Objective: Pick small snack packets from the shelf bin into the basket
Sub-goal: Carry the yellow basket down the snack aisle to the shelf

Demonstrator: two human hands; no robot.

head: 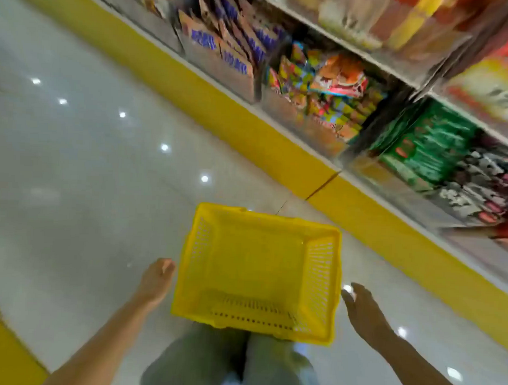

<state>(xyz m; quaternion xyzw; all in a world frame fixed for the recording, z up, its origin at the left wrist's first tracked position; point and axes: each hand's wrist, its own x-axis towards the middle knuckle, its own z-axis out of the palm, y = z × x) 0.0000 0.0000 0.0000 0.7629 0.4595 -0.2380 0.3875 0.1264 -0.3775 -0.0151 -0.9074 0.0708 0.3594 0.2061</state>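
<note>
Trousered knees [212,360] at 6 o'clock, with the yellow basket [259,267] on the floor [89,172] just beyond them; nothing is visible inside it. Left hand [157,278] at the basket's 9 o'clock, fingers loose and straight, holding nothing and close to the side wall; contact cannot be told. Right hand [361,308] at the basket's 3 o'clock, fingers spread, also holding nothing and just clear of the rim. Beyond the basket, a yellow plinth [221,104] runs from 10 o'clock to 4 o'clock under the shelf. The shelf bin [281,107], heaped with small multicoloured snack packets [334,80], lies at 1 o'clock from the basket, well apart from both hands. It sits between purple-and-brown packs [223,47] and green packs [427,140]. Judgement: the right hand is nearer, so the reach runs up towards 12 o'clock, with the carry back towards 7 o'clock. Motion blur hides the lie of individual packets.
</note>
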